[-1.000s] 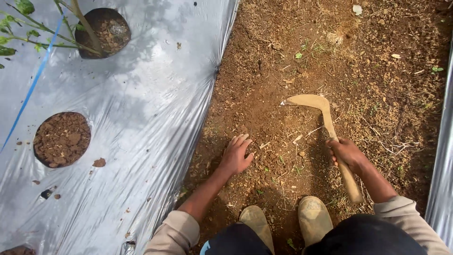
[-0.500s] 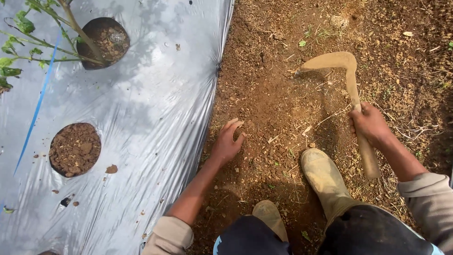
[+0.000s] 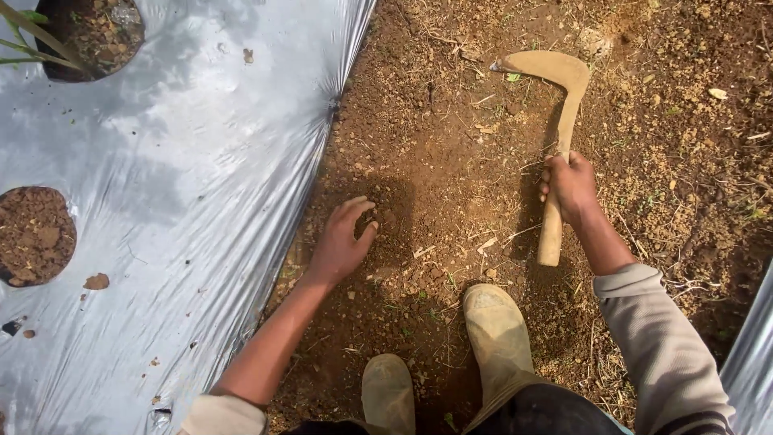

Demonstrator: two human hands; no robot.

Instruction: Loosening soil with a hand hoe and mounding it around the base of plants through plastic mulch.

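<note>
Head view showed silver mulch sheeting (image 3: 185,185) on our left, with a soil-filled planting hole (image 3: 34,234) cut in it. Beside its edge our left hand (image 3: 342,242) lay half open on the bare soil path (image 3: 435,161), fingers curled into loose earth, holding nothing we could see. Further right, our right hand (image 3: 572,185) was closed round the handle of a curved wooden-handled sickle (image 3: 555,97), blade tip near the ground. Small green weeds remained; we judged clearing unfinished.

The sheet (image 3: 185,185) on the left is glossy, wrinkled silver plastic. The soil (image 3: 451,169) is rough, crumbly and matt. The sickle (image 3: 555,121) has a dull, earth-coated blade and a smooth wooden handle. The boots (image 3: 495,330) are matt and dusty.
</note>
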